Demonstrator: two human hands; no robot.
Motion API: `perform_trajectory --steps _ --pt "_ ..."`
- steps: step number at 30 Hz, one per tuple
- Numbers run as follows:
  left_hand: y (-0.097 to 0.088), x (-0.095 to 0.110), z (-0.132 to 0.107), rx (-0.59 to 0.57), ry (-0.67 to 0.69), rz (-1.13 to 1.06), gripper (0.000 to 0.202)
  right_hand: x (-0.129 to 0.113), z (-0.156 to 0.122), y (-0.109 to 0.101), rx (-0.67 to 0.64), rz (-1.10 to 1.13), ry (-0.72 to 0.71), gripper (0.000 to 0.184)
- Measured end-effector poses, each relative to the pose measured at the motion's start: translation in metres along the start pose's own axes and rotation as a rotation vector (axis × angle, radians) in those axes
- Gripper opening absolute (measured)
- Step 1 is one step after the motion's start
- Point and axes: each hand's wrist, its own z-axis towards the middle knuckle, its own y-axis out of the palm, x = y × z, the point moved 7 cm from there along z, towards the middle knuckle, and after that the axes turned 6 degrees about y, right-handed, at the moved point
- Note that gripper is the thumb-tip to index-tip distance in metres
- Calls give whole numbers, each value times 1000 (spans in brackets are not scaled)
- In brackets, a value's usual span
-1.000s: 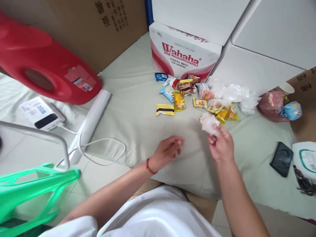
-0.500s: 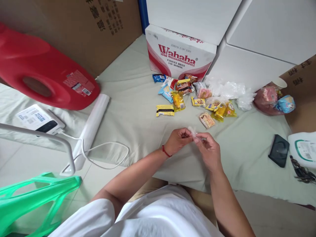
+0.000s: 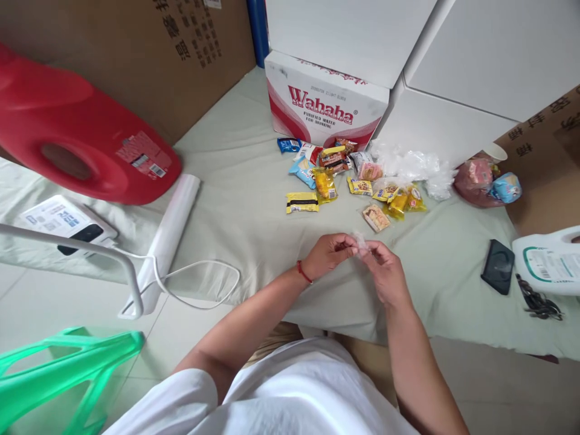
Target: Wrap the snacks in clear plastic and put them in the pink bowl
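Observation:
Between my two hands is a small crumpled piece of clear plastic (image 3: 360, 240), probably a bag; its full shape is hidden by the fingers. My left hand (image 3: 333, 255) pinches it from the left, and a red cord bracelet circles that wrist. From the other side my right hand (image 3: 385, 269) grips the same plastic with thumb and fingers. Just beyond the hands lies a snack in a clear wrapper (image 3: 376, 218). Farther back are a yellow snack packet (image 3: 302, 202), a blue packet (image 3: 289, 145) and several other wrapped snacks. A heap of clear plastic bags (image 3: 408, 162) sits behind them.
A Wahaha carton (image 3: 326, 106) stands at the back beside white boxes. Left are a red jug (image 3: 90, 133), a white roll (image 3: 174, 229), a cable and a green stool (image 3: 77, 362). Right are a phone (image 3: 498, 266), keys (image 3: 539, 300), a white bottle (image 3: 550, 261) and a filled bag (image 3: 473, 181).
My hands still hold the plastic and have drawn slightly closer together around it. The view has shifted a little, so items on the right appear farther left. The snacks have not moved.

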Motion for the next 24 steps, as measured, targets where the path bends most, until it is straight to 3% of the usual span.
perform_trajectory --steps 3,10,18,20,24 --pt "4 1 0 -43 0 -24 38 3 5 2 -9 80 38 32" --pt "-5 -9 2 56 -123 -220 28 -1 6 -38 71 401 101 32" --pt "-11 -14 4 182 -176 -497 34 21 0 -42 105 313 152 40" --pt "-12 -14 5 186 -172 -479 33 18 -3 -49 187 180 78 39" --pt "-13 -12 6 191 -106 -353 33 -21 -12 -53 345 -316 -322 47"
